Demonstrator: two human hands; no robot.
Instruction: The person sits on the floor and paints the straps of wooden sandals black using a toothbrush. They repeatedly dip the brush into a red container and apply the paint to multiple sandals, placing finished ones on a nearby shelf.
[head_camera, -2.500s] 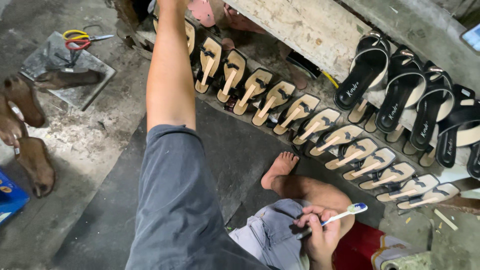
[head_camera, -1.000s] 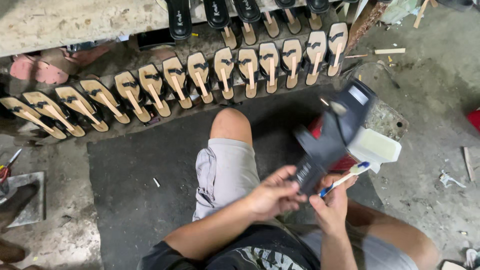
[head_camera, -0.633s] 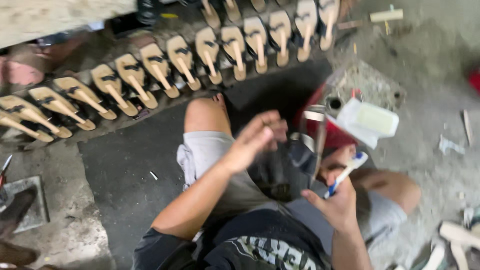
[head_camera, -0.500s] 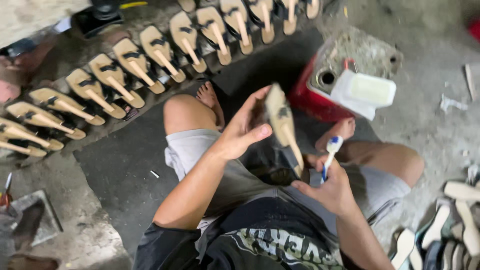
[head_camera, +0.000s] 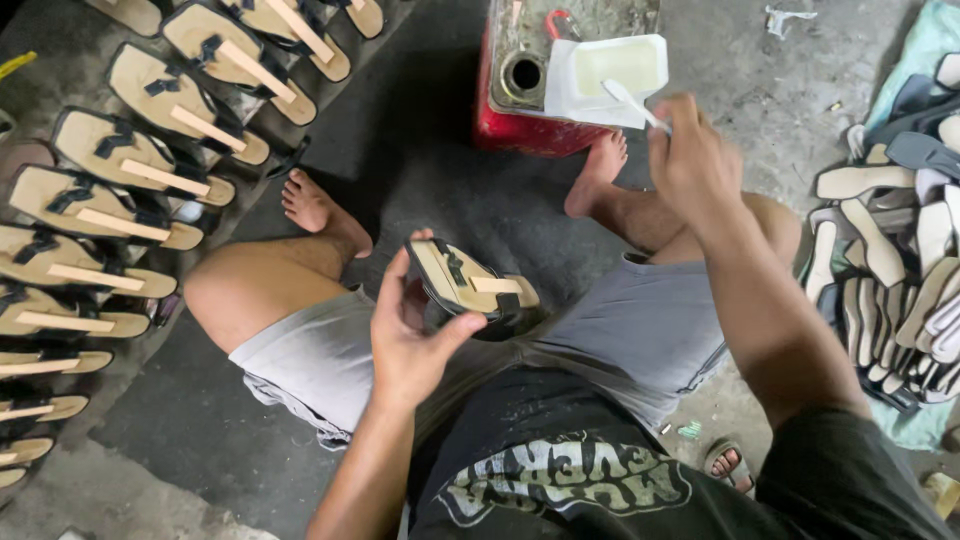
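My left hand (head_camera: 408, 335) grips a black sandal (head_camera: 468, 287) with a tan insole, turned sole-up over my lap, with a pale strip across it. My right hand (head_camera: 690, 160) is stretched forward and holds a white brush (head_camera: 632, 102) by its handle. The brush tip sits in a white tray of pale glue (head_camera: 612, 72) that rests on a red metal can (head_camera: 540, 75). I sit on the floor with bare feet on a dark mat.
A curved row of tan-soled sandals (head_camera: 150, 175) with pale strips lies on my left. A heap of loose insoles and soles (head_camera: 900, 260) rests on a cloth at my right. Grey concrete floor (head_camera: 780, 70) lies beyond the can.
My view swung from the sandal row down to my lap. My left hand turned the sandal sole-up, and my right hand carried the brush forward into the glue tray.
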